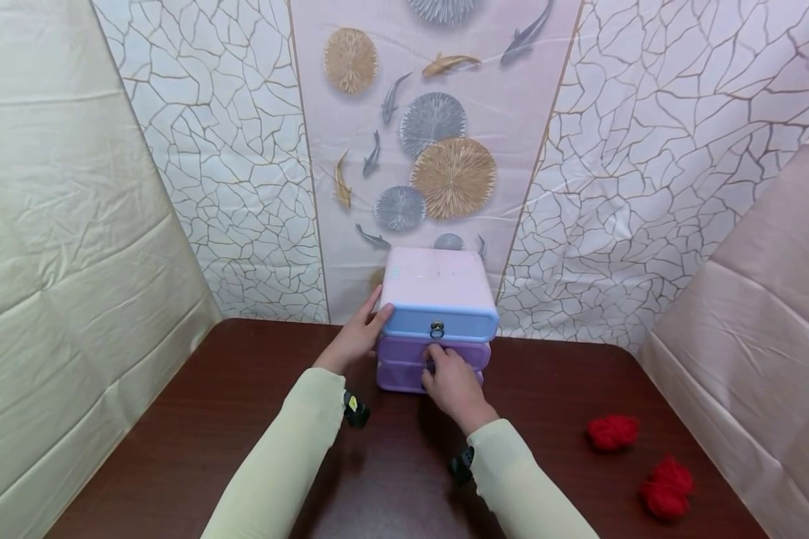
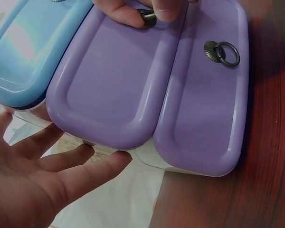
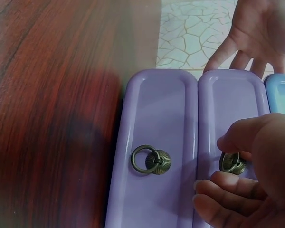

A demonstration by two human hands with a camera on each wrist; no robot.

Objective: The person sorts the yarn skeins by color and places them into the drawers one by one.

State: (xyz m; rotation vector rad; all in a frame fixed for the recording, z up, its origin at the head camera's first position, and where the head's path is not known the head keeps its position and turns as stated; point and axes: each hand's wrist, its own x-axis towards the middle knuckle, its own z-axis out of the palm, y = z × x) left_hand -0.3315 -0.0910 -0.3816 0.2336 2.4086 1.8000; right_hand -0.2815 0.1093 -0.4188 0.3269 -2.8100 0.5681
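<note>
1. Head view: a backdrop of gold crackle lines, with a central panel of fish and round discs, rose behind everything.
2. Below it spread the dark reddish-brown wooden tabletop, where I worked with both hands.
3. My three-tier drawer box stood upright near the tabletop's far edge, its pinkish-white top facing up.
4. Its front showed a blue top drawer, then a purple middle drawer and a purple bottom drawer, all three pushed in.
5. My left hand was spread wide along the box's left side, thumb near the blue front corner, holding nothing.
6. My right hand was drawn narrow in front of the middle drawer, thumb and forefinger pinching its pull.
7. Two red yarn bundles lay to my right, apart from each other and well away from the box.
8. That middle ring pull was bronze-coloured on a ribbed base; the bottom ring pull and top ring pull hung free.
</note>
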